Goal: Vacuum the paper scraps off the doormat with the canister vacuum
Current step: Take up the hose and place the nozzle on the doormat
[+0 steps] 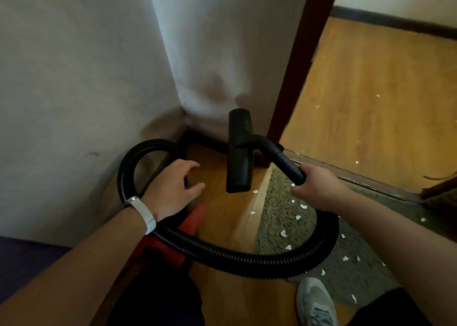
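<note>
One black wand (288, 162) end inside right hand (321, 189) fingers (300, 191)

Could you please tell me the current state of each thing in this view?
Right hand: grips the vacuum tube.
Left hand: open, over the red canister.
Floor nozzle: raised, off the doormat.
Hose: looped across the floor.
Paper scraps: scattered on the doormat.

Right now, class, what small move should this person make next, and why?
Probably lower the floor nozzle rightward onto the doormat: the right hand holds it lifted beside the mat, over wooden floor, while the paper scraps lie on the mat.
</note>
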